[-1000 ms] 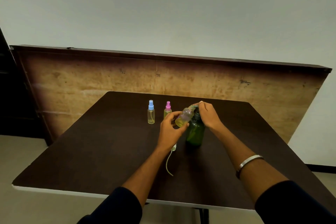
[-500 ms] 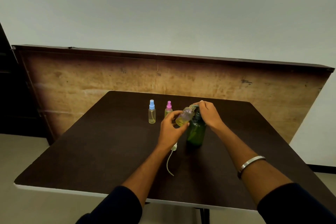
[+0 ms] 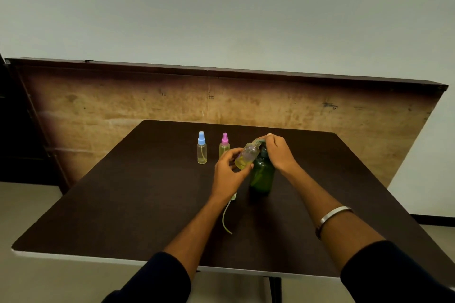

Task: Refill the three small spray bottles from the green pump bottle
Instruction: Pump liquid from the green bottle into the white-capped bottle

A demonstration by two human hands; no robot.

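On the dark table [image 3: 123, 204], furthest left, a blue-capped spray bottle [image 3: 202, 147] stands upright with a little yellow liquid at its base. Just beside it to the right stands a pink-capped spray bottle [image 3: 224, 145], also upright and closed.

Next comes the left hand [image 3: 227, 174], fingers and thumb curled round an uncapped spray bottle [image 3: 247, 157], which it holds tilted with the neck raised toward the pump spout. Yellow liquid pools in the low end. Below that hand, on the table, lies the removed spray head with its dip tube [image 3: 225, 219], partly hidden by the wrist.

To the right, the green pump bottle [image 3: 262, 176] stands upright. The right hand [image 3: 279, 152] rests on its pump head with fingers bent over the top; whether it is gripping or only pressing, I cannot tell.

The likely trouble: if the small neck slips off the spout during a press, liquid would run onto the table or fingers. A hard press could also tip the green bottle, since nothing steadies its base.

Count: three small spray bottles, one pump bottle, one loose spray head, two hands.
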